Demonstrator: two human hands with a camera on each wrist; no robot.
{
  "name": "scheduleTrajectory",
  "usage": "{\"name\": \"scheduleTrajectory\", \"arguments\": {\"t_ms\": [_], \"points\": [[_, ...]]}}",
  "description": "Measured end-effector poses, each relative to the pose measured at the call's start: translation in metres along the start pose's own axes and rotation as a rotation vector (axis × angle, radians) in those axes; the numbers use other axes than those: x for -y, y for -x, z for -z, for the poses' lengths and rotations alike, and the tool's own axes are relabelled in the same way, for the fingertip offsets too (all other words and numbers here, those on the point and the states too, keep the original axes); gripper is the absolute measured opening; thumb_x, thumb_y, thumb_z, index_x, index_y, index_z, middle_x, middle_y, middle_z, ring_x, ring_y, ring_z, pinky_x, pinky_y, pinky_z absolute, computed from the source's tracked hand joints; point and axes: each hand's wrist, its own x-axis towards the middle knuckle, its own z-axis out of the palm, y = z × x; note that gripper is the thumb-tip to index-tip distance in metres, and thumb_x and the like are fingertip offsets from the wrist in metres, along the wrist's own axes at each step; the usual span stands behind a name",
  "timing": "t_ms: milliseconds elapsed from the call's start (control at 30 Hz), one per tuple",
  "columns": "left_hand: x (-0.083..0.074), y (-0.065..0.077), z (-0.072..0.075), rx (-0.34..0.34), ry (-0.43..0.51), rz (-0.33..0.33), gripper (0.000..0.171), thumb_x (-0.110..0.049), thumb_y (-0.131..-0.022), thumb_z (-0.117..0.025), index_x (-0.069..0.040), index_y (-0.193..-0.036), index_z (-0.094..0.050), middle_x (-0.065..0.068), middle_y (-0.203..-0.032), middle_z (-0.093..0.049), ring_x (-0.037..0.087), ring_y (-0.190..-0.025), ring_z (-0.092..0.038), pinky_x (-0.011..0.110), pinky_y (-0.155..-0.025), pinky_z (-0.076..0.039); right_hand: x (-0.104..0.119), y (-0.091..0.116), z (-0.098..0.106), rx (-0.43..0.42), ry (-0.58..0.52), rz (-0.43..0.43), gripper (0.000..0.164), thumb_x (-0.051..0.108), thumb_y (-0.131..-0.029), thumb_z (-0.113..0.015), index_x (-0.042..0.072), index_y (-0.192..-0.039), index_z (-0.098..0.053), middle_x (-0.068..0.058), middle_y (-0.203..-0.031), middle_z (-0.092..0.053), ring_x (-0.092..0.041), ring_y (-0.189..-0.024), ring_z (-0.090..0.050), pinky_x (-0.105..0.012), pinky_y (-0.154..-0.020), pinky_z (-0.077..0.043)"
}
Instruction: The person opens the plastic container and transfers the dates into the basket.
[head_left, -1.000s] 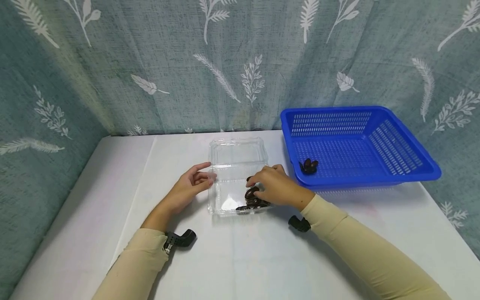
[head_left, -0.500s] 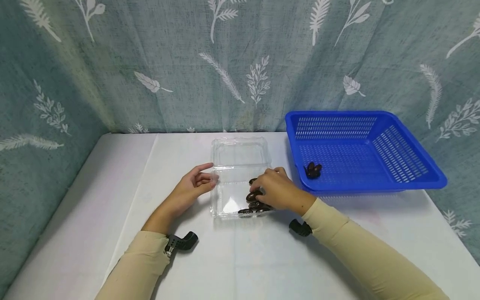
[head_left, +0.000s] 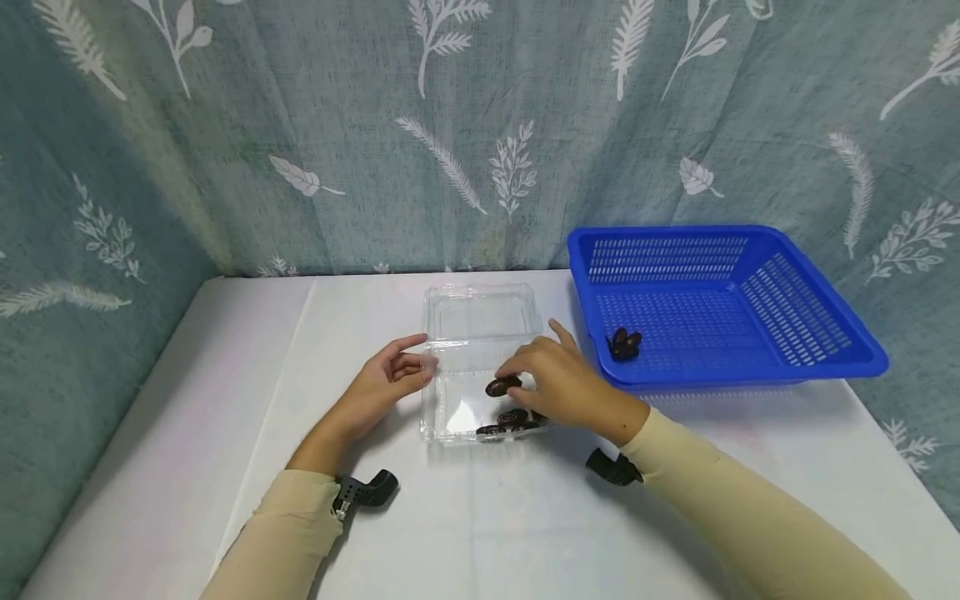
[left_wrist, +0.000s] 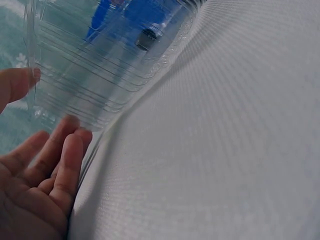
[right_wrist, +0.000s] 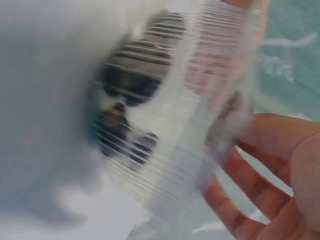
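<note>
A clear plastic clamshell box (head_left: 457, 392) lies with its lid folded back, several dark brown, glossy dates (head_left: 513, 417) along its front right side. Over the tray, my right hand (head_left: 566, 383) pinches one date (head_left: 502, 386) between thumb and fingers, index finger raised. The right wrist view has that date (right_wrist: 222, 125) blurred behind the clear wall. My left hand (head_left: 375, 387) rests against the box's left side, thumb tip at the rim and other fingers loosely bent along the outer wall (left_wrist: 75, 90) in the left wrist view.
A blue perforated basket (head_left: 727, 377) stands at the back right, with a small cluster of dates (head_left: 624, 344) in its near left corner. White cloth covers the table (head_left: 525, 533). A leaf-patterned curtain (head_left: 337, 125) hangs behind and at the left.
My right hand has drawn up slightly from the pile, the pinched date now showing apart from the others. My left hand stays at the box's side. The head view has shifted a little.
</note>
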Motion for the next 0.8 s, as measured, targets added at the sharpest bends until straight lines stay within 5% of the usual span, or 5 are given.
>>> {"name": "scheduleTrajectory", "arguments": {"t_ms": [200, 400, 567, 800], "points": [[0.003, 0.001, -0.002, 0.005, -0.003, -0.005, 0.066, -0.008, -0.095, -0.067, -0.005, -0.153, -0.034, 0.025, -0.135, -0.057, 0.005, -0.108, -0.059, 0.014, -0.092, -0.048, -0.007, 0.015, 0.022, -0.140, -0.078, 0.082, 0.022, 0.013, -0.086, -0.078, 0.014, -0.109, -0.077, 0.001, -0.103, -0.076, -0.022, -0.106, -0.067, -0.062, -0.116, -0.029], [0.002, 0.001, -0.002, 0.007, -0.017, -0.006, 0.067, -0.012, -0.095, -0.067, -0.006, -0.153, -0.035, 0.023, -0.136, -0.056, 0.004, -0.109, -0.060, 0.015, -0.092, -0.049, -0.031, 0.025, 0.042, -0.268, -0.116, 0.103, 0.022, 0.006, -0.085, -0.079, 0.008, -0.106, -0.078, -0.003, -0.097, -0.076, -0.023, -0.096, -0.069, -0.048, -0.091, -0.049], [0.001, 0.001, -0.002, 0.008, -0.020, -0.013, 0.066, -0.010, -0.095, -0.067, -0.006, -0.153, -0.035, 0.025, -0.137, -0.055, 0.003, -0.109, -0.059, 0.015, -0.092, -0.049, -0.054, 0.035, 0.055, -0.289, -0.107, -0.014, 0.023, 0.005, -0.087, -0.077, 0.007, -0.110, -0.076, -0.008, -0.102, -0.075, -0.026, -0.099, -0.068, -0.044, -0.082, -0.053], [0.003, 0.000, 0.000, 0.008, -0.017, -0.028, 0.066, -0.009, -0.096, -0.066, -0.006, -0.153, -0.035, 0.027, -0.139, -0.054, 0.001, -0.109, -0.060, 0.014, -0.093, -0.048, -0.094, 0.045, 0.065, -0.264, -0.113, -0.163, 0.024, 0.004, -0.091, -0.071, 0.002, -0.114, -0.074, -0.016, -0.109, -0.073, -0.033, -0.104, -0.067, -0.052, -0.091, -0.053]]}}
